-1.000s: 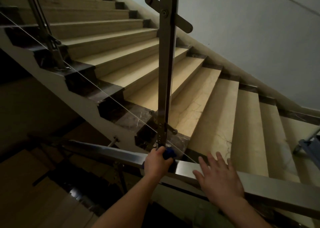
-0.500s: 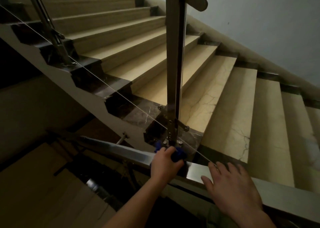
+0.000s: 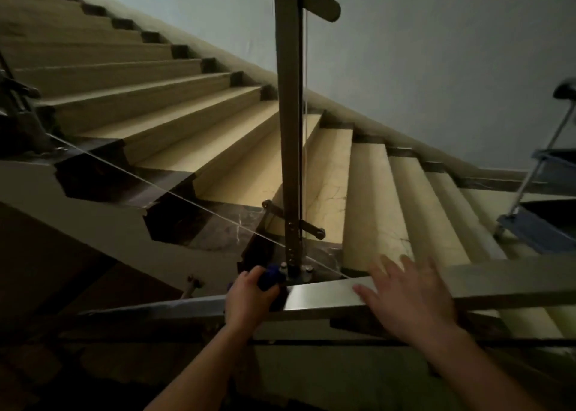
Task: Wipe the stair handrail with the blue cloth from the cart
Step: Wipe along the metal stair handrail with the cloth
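A flat steel handrail point(image 3: 314, 297) runs across the lower part of the view. My left hand point(image 3: 247, 300) rests on it, closed around a bunched blue cloth point(image 3: 270, 278), right at the foot of an upright steel post point(image 3: 290, 148). Only a small part of the cloth shows past my fingers. My right hand point(image 3: 408, 298) lies flat on the rail to the right, fingers spread, holding nothing.
Beige marble stairs point(image 3: 367, 198) rise beyond the rail towards the upper left. A thin wire point(image 3: 174, 194) slants along the stair edge. A blue cart point(image 3: 544, 220) with metal legs stands at the right edge. A dark stairwell drops away at lower left.
The view has swung and tilted, bringing the cart into sight at the right. My left hand with the cloth stays by the post's foot; my right hand remains flat on the rail.
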